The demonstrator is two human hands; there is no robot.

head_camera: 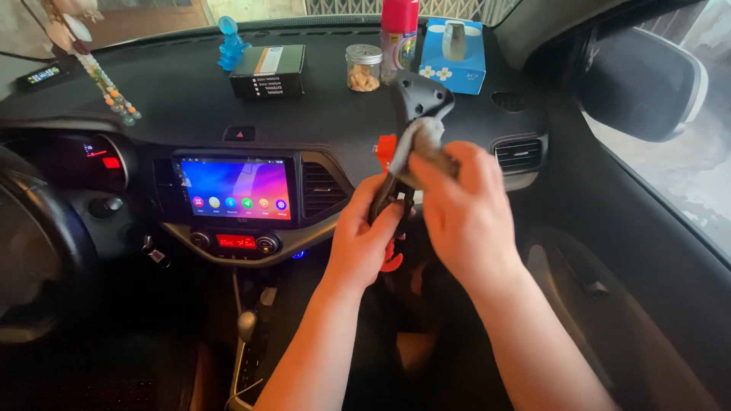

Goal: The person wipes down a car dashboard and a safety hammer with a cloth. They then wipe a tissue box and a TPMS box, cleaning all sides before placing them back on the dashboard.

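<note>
I sit inside a car, facing the dashboard. My left hand grips the lower end of a black, curved plastic part with red bits on it, held upright in front of the dash. My right hand presses a grey cloth against the middle of that part, fingers closed over the cloth. The part's forked top sticks out above the cloth.
On the dashboard top stand a black box, a blue figurine, a small glass jar, a red spray can and a blue tissue box. A lit touchscreen, steering wheel, gear lever and side mirror surround me.
</note>
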